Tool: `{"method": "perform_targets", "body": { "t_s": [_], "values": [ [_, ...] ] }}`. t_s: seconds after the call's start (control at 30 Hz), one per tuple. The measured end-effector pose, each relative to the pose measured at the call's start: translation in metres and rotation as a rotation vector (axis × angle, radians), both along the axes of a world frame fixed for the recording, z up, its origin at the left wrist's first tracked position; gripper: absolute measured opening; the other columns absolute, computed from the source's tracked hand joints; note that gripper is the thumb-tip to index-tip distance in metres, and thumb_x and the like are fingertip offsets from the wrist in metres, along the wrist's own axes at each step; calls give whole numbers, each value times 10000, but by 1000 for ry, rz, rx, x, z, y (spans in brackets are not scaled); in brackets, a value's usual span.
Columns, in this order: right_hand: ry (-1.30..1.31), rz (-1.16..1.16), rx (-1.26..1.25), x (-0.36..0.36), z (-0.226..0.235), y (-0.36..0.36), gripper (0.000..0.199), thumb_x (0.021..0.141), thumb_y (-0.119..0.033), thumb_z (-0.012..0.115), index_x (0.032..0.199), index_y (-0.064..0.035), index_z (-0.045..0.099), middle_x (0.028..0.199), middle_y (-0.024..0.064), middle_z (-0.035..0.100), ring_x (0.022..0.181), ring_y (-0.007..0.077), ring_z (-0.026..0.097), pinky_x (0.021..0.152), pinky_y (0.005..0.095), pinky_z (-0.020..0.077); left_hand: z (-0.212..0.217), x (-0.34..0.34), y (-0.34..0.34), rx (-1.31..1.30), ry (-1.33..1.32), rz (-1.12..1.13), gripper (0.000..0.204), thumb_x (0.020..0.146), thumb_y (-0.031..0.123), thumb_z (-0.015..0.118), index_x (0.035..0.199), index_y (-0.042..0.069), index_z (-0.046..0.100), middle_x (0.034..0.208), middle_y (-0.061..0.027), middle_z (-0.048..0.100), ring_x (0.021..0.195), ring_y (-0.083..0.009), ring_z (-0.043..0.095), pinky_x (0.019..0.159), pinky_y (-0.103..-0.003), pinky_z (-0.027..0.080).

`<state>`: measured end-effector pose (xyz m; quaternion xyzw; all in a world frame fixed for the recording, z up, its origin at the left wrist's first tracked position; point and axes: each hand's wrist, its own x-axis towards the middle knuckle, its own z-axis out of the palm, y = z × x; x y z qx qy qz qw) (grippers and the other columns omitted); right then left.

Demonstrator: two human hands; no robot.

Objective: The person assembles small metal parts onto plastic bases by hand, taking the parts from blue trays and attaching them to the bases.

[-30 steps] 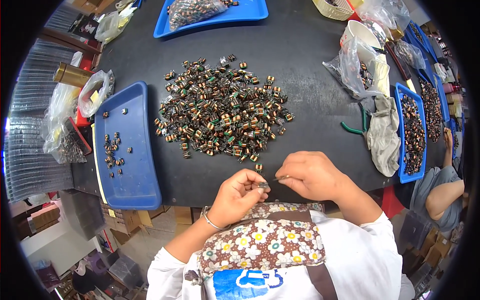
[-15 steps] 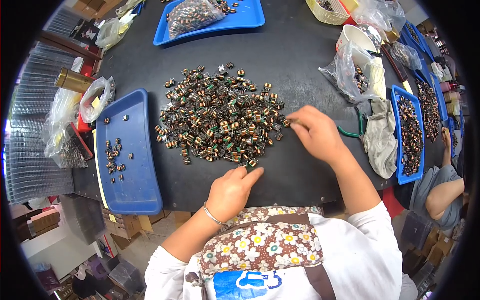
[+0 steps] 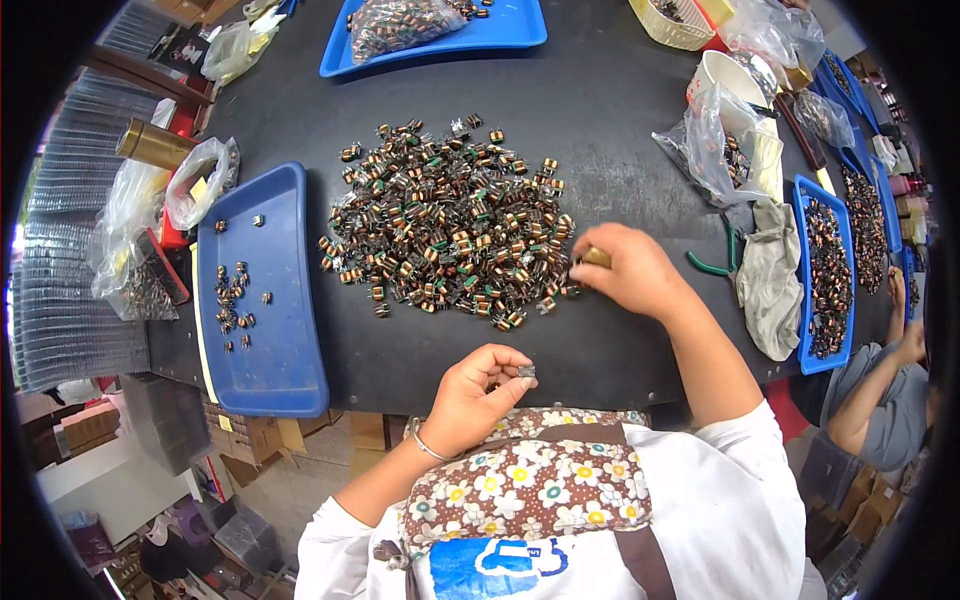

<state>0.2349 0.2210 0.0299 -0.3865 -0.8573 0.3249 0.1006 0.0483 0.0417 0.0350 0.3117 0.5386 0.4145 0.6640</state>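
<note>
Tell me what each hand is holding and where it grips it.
The left hand pinches one small coil part by its sides at the fingertips. The right hand holds a small brass-coloured tool at the pile's edge.

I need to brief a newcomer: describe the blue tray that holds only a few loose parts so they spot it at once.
Start at the big heap of small wound coils in the middle of the black table. Look to its left, at the table's edge, for the long blue tray. Unlike the other blue trays, which hold a full bag or are packed with parts, it carries only a sparse scatter.
</note>
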Motion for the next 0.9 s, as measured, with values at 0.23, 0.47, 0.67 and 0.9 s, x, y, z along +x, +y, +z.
{"method": "perform_targets", "body": {
  "t_s": [0.23, 0.47, 0.67, 0.9],
  "values": [
    [236, -20, -205, 11, 16, -45, 247, 718, -13, 662, 962, -34, 626, 824, 96, 601, 756, 229, 614, 676, 302, 482, -5, 1, -1, -24, -135, 4, 143, 855, 23, 590, 983, 0, 529, 885, -39, 600, 792, -69, 571, 702, -205, 473],
    [365, 120, -373, 0, 17, -84, 209, 701, -94, 729, 876, -41, 627, 805, 84, 613, 732, 213, 610, 627, 297, 486, -3, 4, 2, -141, -225, -77, 183, 879, 61, 566, 1039, 19, 488, 868, -37, 599, 652, -43, 537, 517, -166, 435],
    [405, 127, -365, 2, 10, -90, 239, 669, -44, 750, 892, -30, 663, 780, 90, 628, 684, 206, 622, 594, 271, 488, -13, 7, -1, -171, -359, -41, 175, 879, 69, 573, 1034, 42, 497, 799, -55, 609, 586, -67, 549, 452, -171, 423],
    [364, -52, -47, 13, 10, -72, 204, 696, -13, 702, 895, -15, 657, 796, 106, 618, 665, 202, 611, 597, 278, 482, -13, 6, 2, -162, -303, -49, 170, 862, 62, 595, 1006, 39, 506, 817, -66, 615, 598, -65, 553, 464, -173, 431]
  ]
}}
